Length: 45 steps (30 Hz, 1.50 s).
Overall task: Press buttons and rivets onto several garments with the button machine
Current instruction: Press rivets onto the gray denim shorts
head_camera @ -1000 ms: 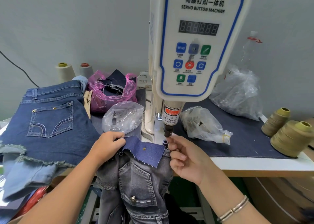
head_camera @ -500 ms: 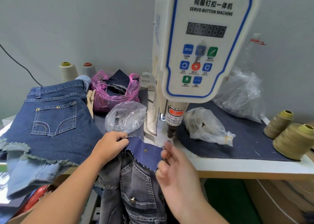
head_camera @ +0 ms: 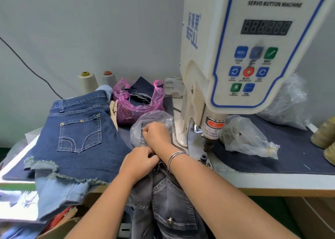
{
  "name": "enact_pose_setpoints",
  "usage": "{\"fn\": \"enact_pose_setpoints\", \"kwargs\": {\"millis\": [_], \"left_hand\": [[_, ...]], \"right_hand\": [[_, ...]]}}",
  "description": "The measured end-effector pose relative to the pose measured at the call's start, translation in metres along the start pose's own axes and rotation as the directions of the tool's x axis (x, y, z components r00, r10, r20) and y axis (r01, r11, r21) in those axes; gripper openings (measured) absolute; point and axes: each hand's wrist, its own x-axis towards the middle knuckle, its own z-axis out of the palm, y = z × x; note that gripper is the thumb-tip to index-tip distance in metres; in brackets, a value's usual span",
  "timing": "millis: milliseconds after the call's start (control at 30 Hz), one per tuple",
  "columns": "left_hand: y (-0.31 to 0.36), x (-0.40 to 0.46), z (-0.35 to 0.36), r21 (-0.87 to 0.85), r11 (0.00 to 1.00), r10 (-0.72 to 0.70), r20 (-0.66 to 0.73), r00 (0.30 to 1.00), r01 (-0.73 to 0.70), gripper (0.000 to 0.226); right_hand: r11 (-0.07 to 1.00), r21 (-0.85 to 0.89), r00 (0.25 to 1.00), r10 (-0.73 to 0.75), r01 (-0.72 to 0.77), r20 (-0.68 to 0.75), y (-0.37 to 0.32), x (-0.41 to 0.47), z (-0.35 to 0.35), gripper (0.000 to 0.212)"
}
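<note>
The white servo button machine (head_camera: 253,57) stands at the right, its punch (head_camera: 208,144) just above the small lower die (head_camera: 204,157). A grey denim garment (head_camera: 168,202) hangs over the table's front edge below the die. My left hand (head_camera: 139,160) grips the dark denim piece at the top of that garment; the piece is almost hidden under both hands. My right hand (head_camera: 157,133), with bracelets on the wrist, has crossed over the left and lies with curled fingers in a clear plastic bag (head_camera: 155,116) left of the machine. Its fingertips are hidden.
Blue denim shorts (head_camera: 79,135) lie spread at the left. Behind are a pink bag of denim scraps (head_camera: 126,108) and two thread cones (head_camera: 88,81). Right of the punch lie a second clear bag (head_camera: 243,137), a bigger clear bag (head_camera: 290,102) and olive thread cones (head_camera: 322,133).
My right hand left the die and swung left across my left hand into the clear bag. My left hand stayed on the denim piece. The camera moved closer and leftward.
</note>
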Motion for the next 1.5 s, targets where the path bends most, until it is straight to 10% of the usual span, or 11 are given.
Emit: {"fn": "enact_pose_setpoints", "kwargs": {"millis": [467,900,1500], "left_hand": [[-0.002,0.002,0.001,0.129,0.989,0.068,0.018,0.998,-0.069,0.034],[0.001,-0.003,-0.001,0.002,0.998,0.070,-0.022,0.997,-0.070,0.018],[0.003,-0.002,-0.002,0.038,0.998,0.052,-0.010,0.999,-0.052,0.018]], "right_hand": [[0.955,-0.177,0.966,-0.252,0.240,-0.052,0.010,0.008,0.010,0.021],[0.796,0.566,0.952,-0.042,0.216,-0.304,0.061,-0.160,-0.064,0.013],[0.950,-0.031,0.916,-0.309,0.312,-0.256,0.113,-0.140,-0.117,0.005]]}}
